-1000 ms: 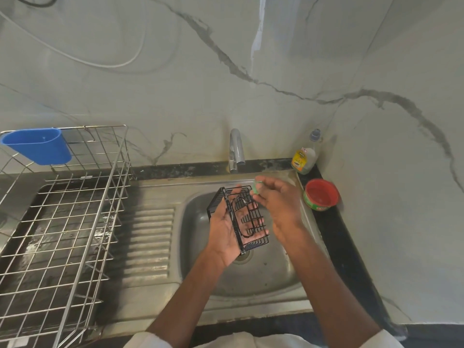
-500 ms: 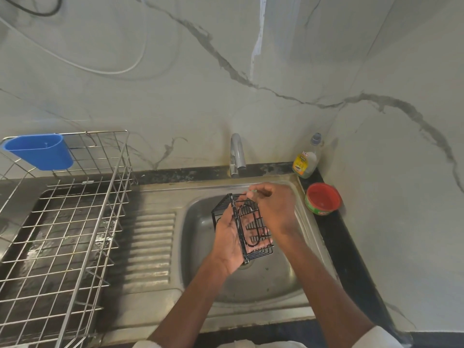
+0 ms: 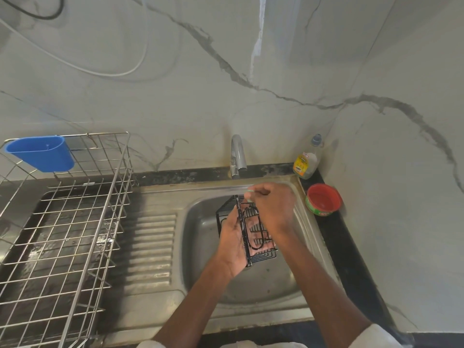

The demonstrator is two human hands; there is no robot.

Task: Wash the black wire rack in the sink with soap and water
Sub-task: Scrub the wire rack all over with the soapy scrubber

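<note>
Right hand has slid up to the top edge of the one black rack over the sink; its fingers pinch something greenish. Left hand still grips the rack. One bottle, one red tub.

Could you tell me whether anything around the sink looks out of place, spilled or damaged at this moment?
Nothing stands out. The left hand holds the black wire rack over the sink while the right hand works at its top. The soap bottle and red tub stand upright on the counter.
</note>
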